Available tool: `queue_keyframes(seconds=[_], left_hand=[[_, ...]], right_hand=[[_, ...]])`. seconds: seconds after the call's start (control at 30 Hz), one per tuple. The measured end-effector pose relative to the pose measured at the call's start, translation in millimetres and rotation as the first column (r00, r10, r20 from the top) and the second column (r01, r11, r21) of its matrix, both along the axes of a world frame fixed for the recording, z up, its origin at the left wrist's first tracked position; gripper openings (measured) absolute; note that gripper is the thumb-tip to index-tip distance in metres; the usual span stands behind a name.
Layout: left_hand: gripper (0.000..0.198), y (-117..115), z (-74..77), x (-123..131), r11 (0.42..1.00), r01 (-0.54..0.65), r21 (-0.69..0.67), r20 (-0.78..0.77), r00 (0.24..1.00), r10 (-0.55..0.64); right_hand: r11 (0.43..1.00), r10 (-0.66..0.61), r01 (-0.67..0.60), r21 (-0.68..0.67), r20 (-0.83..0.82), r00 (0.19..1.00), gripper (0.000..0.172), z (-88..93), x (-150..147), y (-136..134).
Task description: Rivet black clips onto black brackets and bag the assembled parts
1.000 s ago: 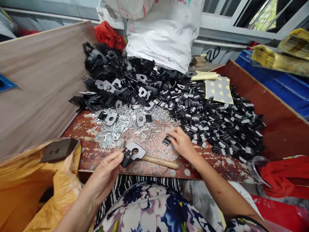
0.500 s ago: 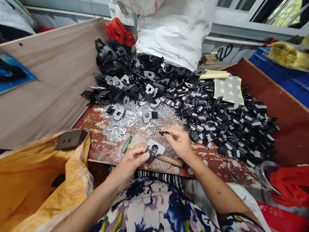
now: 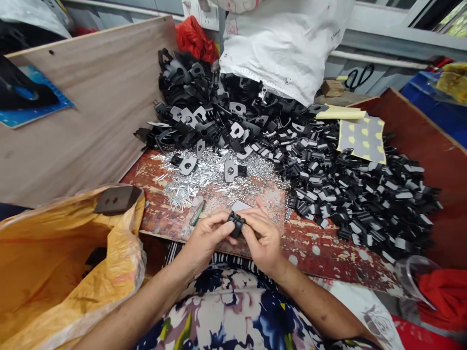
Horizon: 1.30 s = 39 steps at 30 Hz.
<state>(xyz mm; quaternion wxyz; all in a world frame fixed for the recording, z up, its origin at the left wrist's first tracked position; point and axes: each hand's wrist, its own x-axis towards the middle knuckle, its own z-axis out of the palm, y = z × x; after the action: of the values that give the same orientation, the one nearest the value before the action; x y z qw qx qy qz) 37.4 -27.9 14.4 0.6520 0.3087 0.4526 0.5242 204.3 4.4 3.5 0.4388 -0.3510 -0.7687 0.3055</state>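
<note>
My left hand (image 3: pixel 211 234) pinches a black plastic part with a flat grey plate (image 3: pixel 240 206) and a hole, partly covered by the fingers. My right hand (image 3: pixel 263 238) is closed at the other side of it. Its fingertips press a small black plastic piece (image 3: pixel 237 224) against the part's hinge-like end. How far the two fit together is hidden by the fingers. Under the hands lies a hammer (image 3: pixel 197 213) with a greenish head, its wooden handle mostly covered. Loose metal pins (image 3: pixel 211 177) are spread just beyond, with two similar plated parts (image 3: pixel 230 171) on them.
Plated black parts (image 3: pixel 189 78) are heaped at the back left, small black clips (image 3: pixel 317 175) at the right. A yellow-spotted sheet (image 3: pixel 362 138) lies on the clips. Wooden boards (image 3: pixel 102 87) wall the sides. An orange-yellow sack (image 3: pixel 124 272) gapes at left; a clear plastic tub (image 3: pixel 412 272) stands at right.
My right hand has moved left and down with the small black piece, bringing it against the part in my left hand. The view has shifted slightly, so the bench appears further right.
</note>
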Motion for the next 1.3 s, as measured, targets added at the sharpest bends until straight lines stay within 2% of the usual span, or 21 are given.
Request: queue_keyframes(seconds=[0.07,0.13,0.2,0.23,0.27,0.3,0.37,0.43,0.5,0.6,0.63,0.73,0.8,0.83,0.93,1.03,1.1,1.13,1.2,1.27,1.3], left_hand=[[0.021,0.6,-1.0,-3.6,0.999,-0.015,0.036,-0.082,0.996,0.018],[0.021,0.5,-3.9,-9.0,0.998,0.014,0.054,-0.145,0.989,-0.006],[0.021,-0.4,-8.5,-15.9,0.998,0.037,0.050,-0.165,0.986,-0.029],[0.021,-1.1,-11.1,-19.4,0.999,0.029,0.038,-0.160,0.987,-0.023],[0.020,-1.9,-13.4,-22.7,1.000,0.011,0.021,-0.150,0.989,-0.008],[0.020,-2.9,-15.3,-25.5,1.000,-0.011,0.003,-0.140,0.990,0.012],[0.020,-4.9,-17.4,-29.2,0.998,-0.051,-0.021,-0.129,0.990,0.048],[0.021,-6.6,-17.6,-30.2,0.997,-0.064,-0.031,-0.132,0.989,0.059],[0.021,-7.4,-17.2,-28.9,0.997,-0.067,-0.035,-0.138,0.988,0.061],[0.022,-5.3,-17.0,-22.8,0.996,-0.053,-0.066,-0.125,0.991,0.044],[0.022,-3.6,-17.1,-19.5,0.996,-0.037,-0.087,-0.109,0.994,0.028],[0.026,3.1,-17.7,-6.0,0.989,0.025,-0.149,-0.027,0.999,-0.029],[0.030,7.0,-19.0,3.1,0.988,0.029,-0.154,0.023,0.999,-0.026],[0.032,8.2,-20.2,6.5,0.989,0.015,-0.147,0.033,0.999,-0.010],[0.036,7.3,-25.1,7.9,0.993,-0.034,-0.118,-0.011,0.999,0.032],[0.037,2.7,-27.5,-2.1,0.993,-0.057,-0.104,-0.109,0.993,0.045],[0.037,0.2,-25.4,-10.2,0.992,-0.080,-0.097,-0.154,0.986,0.064],[0.035,-0.5,-23.4,-13.4,0.991,-0.088,-0.098,-0.163,0.984,0.071],[0.030,-1.2,-19.0,-17.6,0.989,-0.101,-0.106,-0.155,0.984,0.084],[0.027,-1.4,-15.5,-19.4,0.986,-0.122,-0.116,-0.129,0.986,0.107],[0.027,-1.5,-14.3,-20.0,0.983,-0.137,-0.120,-0.114,0.986,0.123]], right_hand=[[0.994,0.042,-0.043,-0.104,-0.012,0.999,0.041,5.5,0.4,-5.3],[0.976,0.139,-0.134,-0.170,0.017,0.990,0.043,8.4,3.8,-0.3],[0.955,0.235,-0.209,-0.210,0.108,0.966,0.040,7.7,11.6,19.2],[0.962,0.223,-0.185,-0.202,0.181,0.958,0.036,5.8,17.0,33.9],[0.979,0.164,-0.122,-0.165,0.270,0.949,0.032,3.1,22.9,50.9],[0.996,0.040,-0.009,-0.086,0.365,0.930,0.028,-0.4,29.0,69.0],[0.983,-0.182,0.160,0.087,0.512,0.839,0.021,-8.9,39.8,103.4],[0.971,-0.240,0.188,0.150,0.577,0.781,0.015,-17.3,47.0,128.2],[0.977,-0.211,0.165,0.131,0.580,0.787,0.012,-22.3,50.6,139.0],[0.980,-0.198,0.163,0.112,0.535,0.821,0.016,-20.2,50.8,129.0],[0.982,-0.188,0.168,0.085,0.478,0.858,0.016,-17.3,48.9,119.7],[0.989,-0.056,0.072,-0.130,0.125,0.991,0.013,-8.5,35.4,79.3],[0.961,0.032,-0.061,-0.269,-0.112,0.993,0.010,-6.7,21.9,48.9],[0.947,0.049,-0.099,-0.305,-0.168,0.985,0.009,-7.5,15.8,35.5],[0.938,0.054,-0.116,-0.327,-0.192,0.980,0.009,-13.2,8.6,14.2],[0.967,0.096,-0.091,-0.240,0.011,0.995,0.012,-16.5,20.5,29.5],[0.999,0.043,-0.033,-0.038,0.298,0.954,0.020,-16.5,30.5,54.0],[0.995,0.008,-0.051,0.085,0.446,0.895,0.024,-16.3,33.5,67.1],[0.953,0.000,-0.200,0.229,0.658,0.753,0.029,-16.1,33.6,89.4],[0.904,0.081,-0.365,0.224,0.747,0.659,0.032,-16.9,27.8,102.7],[0.886,0.112,-0.411,0.215,0.760,0.640,0.033,-17.4,24.4,106.0]])
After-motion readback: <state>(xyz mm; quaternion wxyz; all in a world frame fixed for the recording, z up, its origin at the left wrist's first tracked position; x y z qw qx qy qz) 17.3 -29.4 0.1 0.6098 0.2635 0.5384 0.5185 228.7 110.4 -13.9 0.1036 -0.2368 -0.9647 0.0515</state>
